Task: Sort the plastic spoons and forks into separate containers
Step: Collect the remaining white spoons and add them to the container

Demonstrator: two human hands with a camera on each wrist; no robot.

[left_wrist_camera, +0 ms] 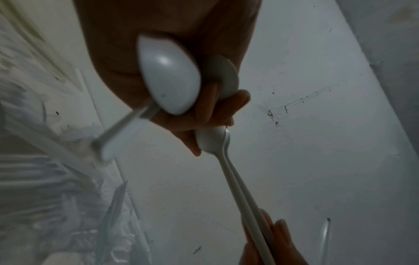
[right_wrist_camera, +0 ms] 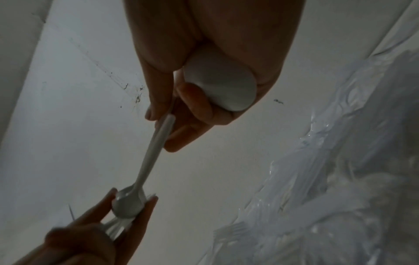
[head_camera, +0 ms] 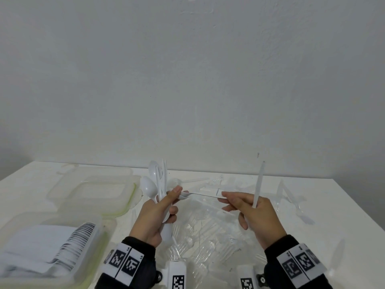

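Note:
My left hand (head_camera: 174, 198) grips a bundle of white plastic spoons (head_camera: 153, 180), their bowls pointing up. Its thumb and forefinger also pinch the bowl of a white spoon (head_camera: 200, 194) that lies level between both hands. My right hand (head_camera: 226, 200) pinches the handle end of that spoon (right_wrist_camera: 147, 166). The right hand holds a second spoon too: its handle (head_camera: 258, 184) stands upright and its bowl (right_wrist_camera: 221, 86) sits in the palm. In the left wrist view, a spoon bowl (left_wrist_camera: 170, 75) fills the left palm, and the shared spoon (left_wrist_camera: 238, 188) appears as two close handles.
A heap of clear plastic forks (head_camera: 208, 230) lies on the white table under my hands, with more forks (head_camera: 291, 197) at the right. An empty clear container (head_camera: 91, 190) sits at the back left. A nearer container (head_camera: 91, 265) holds stacked white cutlery.

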